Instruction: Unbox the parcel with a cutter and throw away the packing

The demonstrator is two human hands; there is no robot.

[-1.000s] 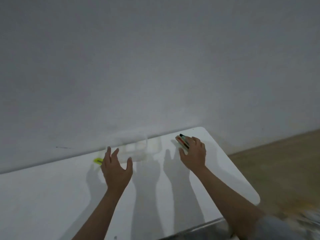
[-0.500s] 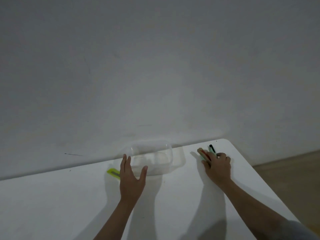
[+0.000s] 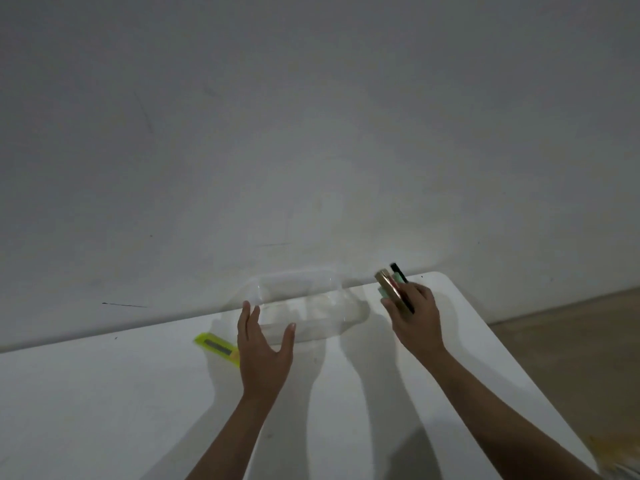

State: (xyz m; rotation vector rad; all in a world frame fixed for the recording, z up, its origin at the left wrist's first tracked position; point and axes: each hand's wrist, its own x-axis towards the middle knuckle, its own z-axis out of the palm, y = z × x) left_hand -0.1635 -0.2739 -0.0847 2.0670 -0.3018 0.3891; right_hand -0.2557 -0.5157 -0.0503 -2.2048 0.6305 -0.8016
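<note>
A clear plastic container [image 3: 311,306] lies on the white table [image 3: 138,410] against the wall. My left hand [image 3: 265,355] hovers just in front of it, fingers spread, holding nothing. A yellow-green cutter [image 3: 216,347] lies flat on the table to the left of that hand. My right hand [image 3: 415,320] is raised to the right of the container and grips a small bundle of flat items [image 3: 393,289], gold, green and black, whose nature I cannot tell.
A plain grey wall [image 3: 311,133] rises directly behind the table. The table's rounded right corner [image 3: 446,282] ends near a wooden floor [image 3: 571,358]. Something yellowish and blurred [image 3: 613,452] shows at the bottom right.
My right hand has lifted the bundle off the table and tilted it up. My left hand stays open near the container. The camera has shifted, showing the cutter more fully.
</note>
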